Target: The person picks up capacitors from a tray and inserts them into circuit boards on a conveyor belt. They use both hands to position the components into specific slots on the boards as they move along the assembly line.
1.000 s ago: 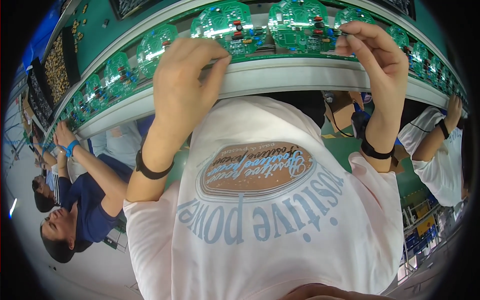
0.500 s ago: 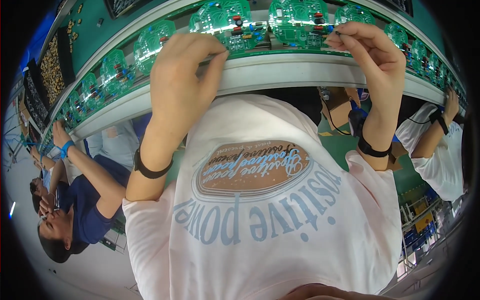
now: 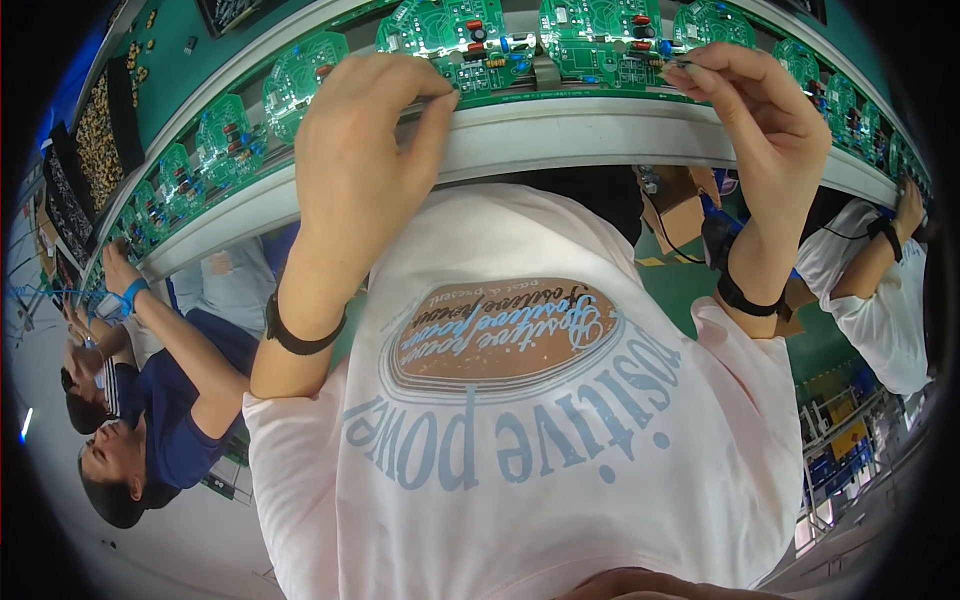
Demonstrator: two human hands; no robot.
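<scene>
From the head camera I see the left hand (image 3: 360,130) bent over the row, thumb and forefinger drawn close together beside a green printed circuit board (image 3: 425,32) with rounded edges; I can't tell whether anything sits between those tips. The right hand (image 3: 768,115) has thumb and forefinger pinched on a small dark piece (image 3: 680,64), too small for me to identify, with its other fingers loosely curled. That piece is over the right edge of a second green circuit board (image 3: 585,40), near its red and blue components. The boards stand in a curved line behind a pale metal rail (image 3: 585,132). Off left, I make out a dark tray of yellowish parts (image 3: 98,160) and a co-worker in a navy shirt (image 3: 190,375).
</scene>
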